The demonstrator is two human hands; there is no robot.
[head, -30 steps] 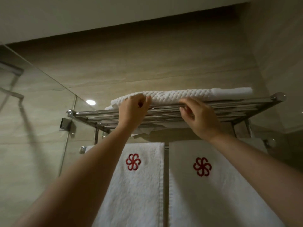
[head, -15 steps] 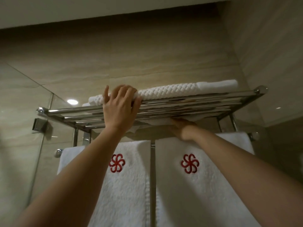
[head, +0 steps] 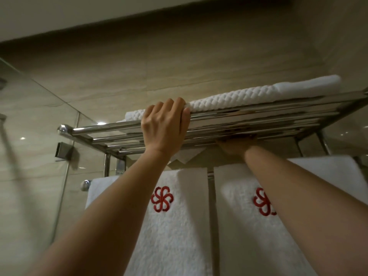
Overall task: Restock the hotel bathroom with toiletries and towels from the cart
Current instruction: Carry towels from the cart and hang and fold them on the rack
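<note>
On the chrome rack (head: pixel 111 126) high on the wall, the quilted towel (head: pixel 229 99) lies folded flat along the bars. Your left hand (head: pixel 165 124) reaches over the front rail, fingers curled onto the towel's near edge, gripping it. Your right hand (head: pixel 237 143) is under the rack, mostly hidden by the bars; its grip cannot be told. Below, two crested towels (head: pixel 179 236) hang side by side.
</note>
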